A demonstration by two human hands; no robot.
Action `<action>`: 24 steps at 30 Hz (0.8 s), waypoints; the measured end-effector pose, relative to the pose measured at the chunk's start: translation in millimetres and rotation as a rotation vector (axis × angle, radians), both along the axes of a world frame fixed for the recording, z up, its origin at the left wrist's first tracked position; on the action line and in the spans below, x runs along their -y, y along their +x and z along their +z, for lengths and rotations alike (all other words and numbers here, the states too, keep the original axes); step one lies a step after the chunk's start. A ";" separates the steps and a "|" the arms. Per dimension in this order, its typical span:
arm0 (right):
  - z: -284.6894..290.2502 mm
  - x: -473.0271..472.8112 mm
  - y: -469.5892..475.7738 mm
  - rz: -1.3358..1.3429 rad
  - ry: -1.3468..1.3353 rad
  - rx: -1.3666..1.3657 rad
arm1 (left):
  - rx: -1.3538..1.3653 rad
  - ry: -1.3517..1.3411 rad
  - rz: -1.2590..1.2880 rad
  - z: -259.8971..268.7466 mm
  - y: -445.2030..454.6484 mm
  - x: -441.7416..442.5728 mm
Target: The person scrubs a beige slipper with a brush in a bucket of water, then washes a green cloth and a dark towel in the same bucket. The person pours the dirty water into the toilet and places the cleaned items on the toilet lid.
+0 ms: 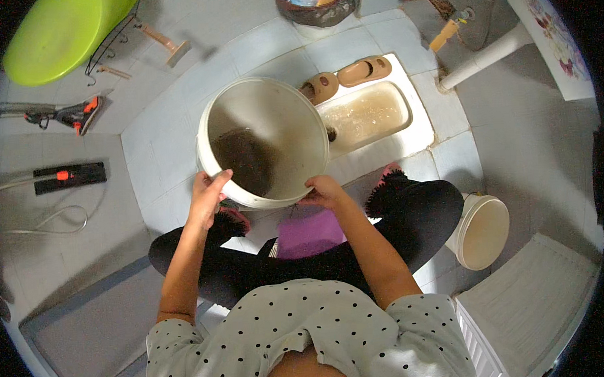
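Observation:
A large white plastic bucket (pixel 300 138) is tipped so that its mouth faces me; dark, murky contents show low inside. My left hand (pixel 209 195) grips its near left rim, thumb over the edge. At the near right, my right hand (pixel 322 190) holds the rim, its fingers partly hidden under the bucket. Just right of the bucket is a white squat toilet (pixel 420 127), its basin wet and brownish. A pair of tan plastic clogs (pixel 365 70) rests along its far edge, one partly behind the bucket. Purple cloth (pixel 309 236) shows between my knees.
A smaller white bucket (pixel 483 233) lies or leans beyond my right knee. A bin with a dark liner (pixel 320 16) stands at the back. Right of the toilet, a white pipe (pixel 488 56) meets the floor. A flat mop (pixel 71 177) and green basin (pixel 58 40) are along the left wall.

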State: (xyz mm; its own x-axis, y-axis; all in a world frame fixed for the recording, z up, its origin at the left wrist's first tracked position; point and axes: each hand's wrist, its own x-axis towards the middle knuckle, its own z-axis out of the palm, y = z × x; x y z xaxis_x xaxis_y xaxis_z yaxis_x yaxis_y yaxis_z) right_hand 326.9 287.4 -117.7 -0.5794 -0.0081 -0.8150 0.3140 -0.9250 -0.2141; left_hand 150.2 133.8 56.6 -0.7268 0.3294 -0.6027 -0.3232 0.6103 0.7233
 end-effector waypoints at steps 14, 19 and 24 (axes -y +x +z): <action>34.3 41.0 -42.6 0.174 0.200 -0.116 | 0.146 0.185 0.251 -13.4 -15.9 106.3; 34.0 16.1 -58.4 0.292 0.323 -0.087 | 0.151 0.160 0.253 -35.7 -27.4 124.9; 24.5 33.0 -24.5 0.293 0.303 -0.183 | 0.118 0.154 0.296 -34.4 -13.4 131.4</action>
State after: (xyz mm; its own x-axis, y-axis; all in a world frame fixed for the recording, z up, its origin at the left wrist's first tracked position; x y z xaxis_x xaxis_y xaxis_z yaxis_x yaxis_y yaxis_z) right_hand 302.4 254.4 -93.2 -0.7228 0.0299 -0.6905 0.4850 -0.6898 -0.5375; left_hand 136.9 2.4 22.2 -0.7329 0.2080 -0.6478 -0.5564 0.3647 0.7466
